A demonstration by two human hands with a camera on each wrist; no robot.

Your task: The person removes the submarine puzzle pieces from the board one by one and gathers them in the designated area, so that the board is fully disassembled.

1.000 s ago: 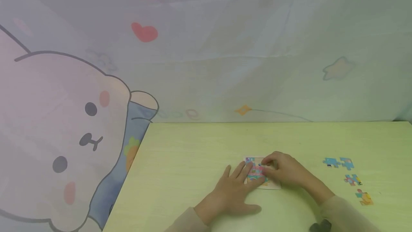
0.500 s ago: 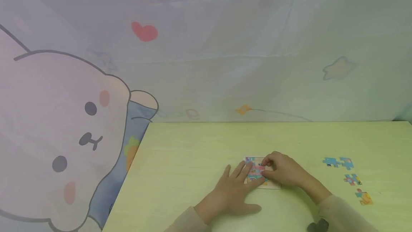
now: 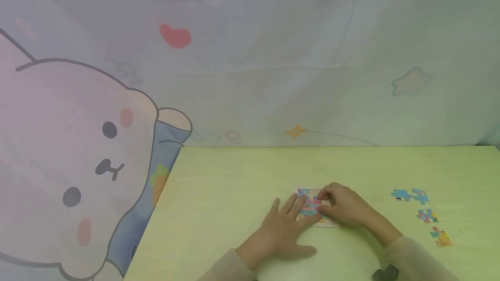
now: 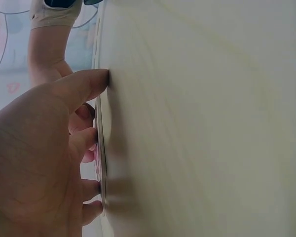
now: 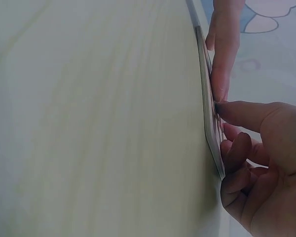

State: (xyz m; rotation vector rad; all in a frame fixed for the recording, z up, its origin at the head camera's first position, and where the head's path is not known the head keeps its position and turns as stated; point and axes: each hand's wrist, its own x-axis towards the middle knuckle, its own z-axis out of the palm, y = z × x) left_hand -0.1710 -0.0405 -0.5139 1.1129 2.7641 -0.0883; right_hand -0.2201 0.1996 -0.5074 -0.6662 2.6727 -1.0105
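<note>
With the board as the clock's centre, the left hand (image 3: 278, 234) lies at eight o'clock, fingers straight and spread, tips resting on the board (image 3: 330, 223) and thumb on the bench (image 3: 218, 194). The board lies flat ahead of the person, partly filled with fitted pieces (image 3: 311, 205), bare toward its own four. The right hand (image 3: 345, 205) leans over it from three, thumb and curled forefinger narrowly apart; whether they pinch a piece I cannot tell. The step appears to be seating one, which calls for aligned tabs and a flat press while the left hand steadies. The crowded hands hide much of the fit. Well apart, near three o'clock, lie an orange piece (image 3: 442, 237), then a pink-blue piece (image 3: 427, 216), then two blue pieces (image 3: 401, 195). A printed cloth (image 3: 250, 99) hangs at twelve.
</note>
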